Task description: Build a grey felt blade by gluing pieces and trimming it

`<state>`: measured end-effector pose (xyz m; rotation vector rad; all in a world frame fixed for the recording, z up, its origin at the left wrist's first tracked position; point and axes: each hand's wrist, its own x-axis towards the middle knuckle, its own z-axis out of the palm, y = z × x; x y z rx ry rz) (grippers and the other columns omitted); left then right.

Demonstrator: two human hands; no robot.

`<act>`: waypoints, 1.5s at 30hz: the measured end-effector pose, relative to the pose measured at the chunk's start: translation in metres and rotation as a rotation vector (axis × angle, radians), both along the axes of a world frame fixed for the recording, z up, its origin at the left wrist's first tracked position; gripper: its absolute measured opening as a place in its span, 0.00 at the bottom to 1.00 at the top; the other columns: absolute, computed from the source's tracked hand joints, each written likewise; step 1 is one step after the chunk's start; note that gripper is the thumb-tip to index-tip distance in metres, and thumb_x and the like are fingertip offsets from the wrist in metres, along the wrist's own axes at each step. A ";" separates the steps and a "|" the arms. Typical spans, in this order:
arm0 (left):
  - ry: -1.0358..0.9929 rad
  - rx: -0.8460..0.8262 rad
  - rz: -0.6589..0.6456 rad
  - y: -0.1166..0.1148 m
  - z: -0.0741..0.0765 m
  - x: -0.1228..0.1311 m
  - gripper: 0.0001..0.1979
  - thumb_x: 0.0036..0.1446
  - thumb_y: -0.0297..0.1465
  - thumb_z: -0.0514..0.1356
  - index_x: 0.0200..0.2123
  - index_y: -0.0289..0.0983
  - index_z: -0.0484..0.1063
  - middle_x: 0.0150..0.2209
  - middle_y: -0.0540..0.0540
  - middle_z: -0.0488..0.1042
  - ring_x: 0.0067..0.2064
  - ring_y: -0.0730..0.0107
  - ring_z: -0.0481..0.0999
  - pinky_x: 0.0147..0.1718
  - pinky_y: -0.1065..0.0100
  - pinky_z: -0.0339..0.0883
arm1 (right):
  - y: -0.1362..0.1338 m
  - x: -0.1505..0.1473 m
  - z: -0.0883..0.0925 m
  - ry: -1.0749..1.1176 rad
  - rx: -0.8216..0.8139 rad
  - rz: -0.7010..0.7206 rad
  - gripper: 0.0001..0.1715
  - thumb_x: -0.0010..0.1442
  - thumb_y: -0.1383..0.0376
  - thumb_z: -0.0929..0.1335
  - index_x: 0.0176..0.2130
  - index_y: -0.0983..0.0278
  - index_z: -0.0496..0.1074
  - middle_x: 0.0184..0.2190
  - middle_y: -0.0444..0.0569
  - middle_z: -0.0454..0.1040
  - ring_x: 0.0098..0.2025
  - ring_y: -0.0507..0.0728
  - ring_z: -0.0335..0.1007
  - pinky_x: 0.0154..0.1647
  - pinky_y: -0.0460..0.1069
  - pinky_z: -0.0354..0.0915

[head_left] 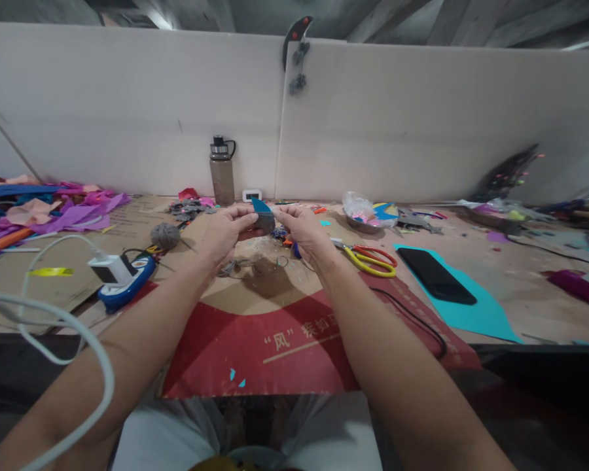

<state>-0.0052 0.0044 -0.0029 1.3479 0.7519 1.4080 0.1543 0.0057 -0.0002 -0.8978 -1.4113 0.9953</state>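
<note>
Above the middle of the work table, my left hand [233,226] pinches a small grey and blue piece [264,221] from the left side. The piece looks like felt or cloth, rounded and grey below, with a blue pointed part sticking up. On its right edge, the fingers of my right hand [297,229] are closed on it too. Both hands are held up over the brown and red cardboard sheet [255,347]. Small craft bits, partly hidden, lie behind and under my hands. Scissors with red and yellow handles [373,258] rest to the right of my right wrist.
A phone [436,275] lies on turquoise sheet [491,320] at right. Left are a blue power strip [127,288] with a charger and white cable [105,373], grey yarn [165,235] and colourful scraps [73,212]. A bottle [222,173] and a metal bowl [366,226] stand behind.
</note>
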 end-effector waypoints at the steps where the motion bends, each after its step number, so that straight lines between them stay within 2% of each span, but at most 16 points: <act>1: 0.007 -0.002 -0.009 0.001 0.000 -0.001 0.13 0.42 0.33 0.68 0.32 0.32 0.75 0.36 0.43 0.77 0.37 0.66 0.77 0.41 0.59 0.74 | 0.000 0.001 0.000 0.013 -0.015 0.004 0.11 0.52 0.58 0.68 0.28 0.64 0.71 0.18 0.39 0.59 0.23 0.48 0.51 0.24 0.44 0.50; 6: 0.042 0.016 -0.030 0.005 -0.002 -0.003 0.18 0.42 0.35 0.69 0.37 0.33 0.77 0.39 0.41 0.78 0.40 0.64 0.78 0.43 0.59 0.74 | 0.002 0.000 -0.002 0.047 -0.016 0.004 0.12 0.50 0.57 0.69 0.26 0.64 0.70 0.18 0.39 0.60 0.22 0.47 0.50 0.24 0.44 0.50; 11: 0.040 0.030 0.006 0.005 -0.003 -0.002 0.15 0.42 0.36 0.69 0.32 0.32 0.78 0.40 0.41 0.77 0.38 0.65 0.78 0.44 0.59 0.74 | -0.001 -0.003 -0.003 0.058 -0.011 -0.007 0.11 0.50 0.58 0.69 0.28 0.64 0.70 0.23 0.41 0.66 0.22 0.46 0.51 0.23 0.44 0.49; 13: 0.041 0.025 0.018 0.004 -0.002 -0.002 0.15 0.42 0.36 0.69 0.32 0.32 0.78 0.39 0.41 0.77 0.38 0.65 0.78 0.43 0.59 0.74 | -0.002 -0.003 -0.002 0.074 -0.040 -0.001 0.10 0.52 0.59 0.68 0.30 0.64 0.71 0.21 0.39 0.63 0.21 0.46 0.48 0.21 0.44 0.46; 16: 0.061 0.028 0.029 0.003 -0.001 -0.003 0.15 0.42 0.37 0.69 0.32 0.32 0.78 0.38 0.42 0.77 0.38 0.65 0.77 0.43 0.59 0.74 | -0.004 -0.003 0.000 0.111 -0.083 0.003 0.12 0.56 0.59 0.65 0.33 0.64 0.73 0.16 0.36 0.52 0.18 0.46 0.41 0.19 0.44 0.41; 18: 0.073 0.035 0.029 0.003 -0.001 -0.003 0.15 0.43 0.37 0.68 0.32 0.32 0.78 0.38 0.42 0.77 0.38 0.66 0.77 0.43 0.59 0.73 | -0.004 -0.003 0.001 0.120 -0.080 0.000 0.13 0.56 0.57 0.65 0.34 0.64 0.73 0.16 0.36 0.51 0.18 0.46 0.41 0.19 0.44 0.41; 22: 0.086 0.049 0.030 0.002 -0.001 -0.003 0.15 0.44 0.37 0.68 0.33 0.33 0.78 0.38 0.42 0.77 0.37 0.67 0.77 0.43 0.60 0.73 | -0.003 -0.003 0.000 0.076 -0.023 -0.007 0.14 0.51 0.56 0.69 0.31 0.64 0.72 0.18 0.37 0.58 0.20 0.46 0.47 0.22 0.44 0.48; 25: 0.097 0.049 0.023 0.002 -0.001 -0.002 0.15 0.43 0.37 0.68 0.32 0.33 0.78 0.37 0.43 0.78 0.36 0.68 0.77 0.43 0.61 0.73 | -0.002 -0.002 -0.001 0.043 -0.004 -0.009 0.12 0.49 0.58 0.70 0.26 0.65 0.69 0.19 0.39 0.60 0.21 0.46 0.48 0.22 0.44 0.47; 31: 0.122 0.030 -0.008 0.002 -0.002 0.000 0.14 0.42 0.37 0.68 0.31 0.34 0.78 0.35 0.45 0.78 0.35 0.70 0.77 0.43 0.63 0.73 | -0.004 -0.008 0.002 0.220 -0.226 0.099 0.12 0.47 0.64 0.67 0.21 0.62 0.57 0.16 0.36 0.48 0.18 0.45 0.38 0.17 0.45 0.34; 35: 0.129 0.000 -0.020 0.002 -0.002 0.001 0.15 0.41 0.38 0.69 0.31 0.33 0.77 0.34 0.44 0.78 0.34 0.70 0.77 0.43 0.63 0.73 | -0.005 -0.012 0.001 0.282 -0.289 0.120 0.12 0.46 0.65 0.65 0.21 0.62 0.55 0.17 0.37 0.48 0.18 0.45 0.38 0.17 0.44 0.33; 41: 0.102 -0.014 -0.047 0.001 -0.001 -0.001 0.14 0.42 0.37 0.69 0.30 0.33 0.77 0.34 0.45 0.78 0.35 0.70 0.77 0.41 0.65 0.73 | -0.005 -0.011 0.000 0.293 -0.299 0.146 0.10 0.46 0.67 0.64 0.22 0.62 0.54 0.17 0.36 0.49 0.17 0.43 0.37 0.16 0.42 0.34; 45: 0.065 -0.045 -0.047 0.003 0.000 -0.003 0.14 0.42 0.36 0.69 0.31 0.33 0.76 0.35 0.44 0.78 0.36 0.67 0.78 0.39 0.65 0.75 | 0.000 -0.012 -0.005 0.213 -0.275 0.079 0.07 0.47 0.69 0.62 0.24 0.62 0.55 0.17 0.36 0.53 0.15 0.44 0.40 0.16 0.42 0.37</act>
